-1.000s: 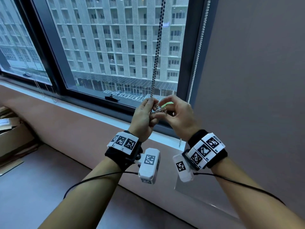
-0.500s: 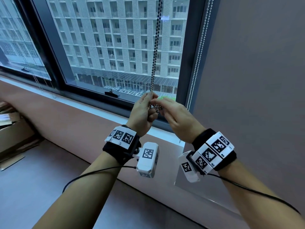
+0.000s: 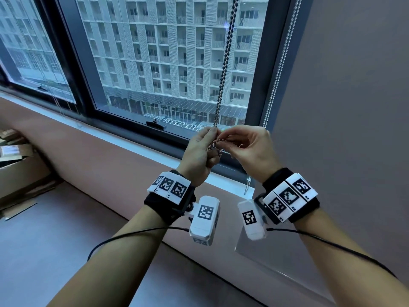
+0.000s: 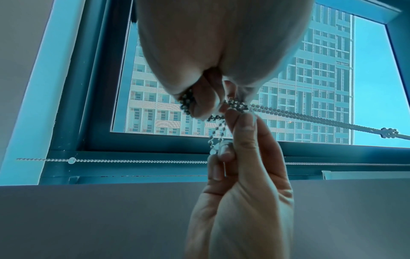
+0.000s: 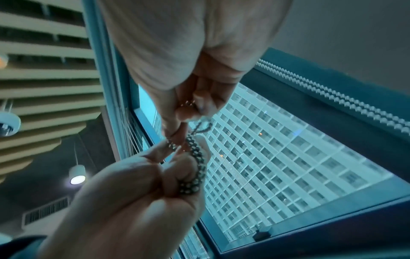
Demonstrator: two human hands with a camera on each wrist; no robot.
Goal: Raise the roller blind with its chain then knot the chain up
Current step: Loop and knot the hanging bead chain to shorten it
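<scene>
From the head view the left hand (image 3: pixel 199 151) and right hand (image 3: pixel 250 147) meet fingertip to fingertip, both pinching the chain (image 3: pixel 223 69) that hangs taut from above, window frame (image 3: pixel 265 85) just beyond; each wrist view shows curled fingers gripping bunched chain loops between them.

Metal bead chain (image 3: pixel 224 69) hanging taut before window, lower end perhaps looped

Head looks down; wrists close, sharing chain (image 3: pixel 222 85).
</scene>
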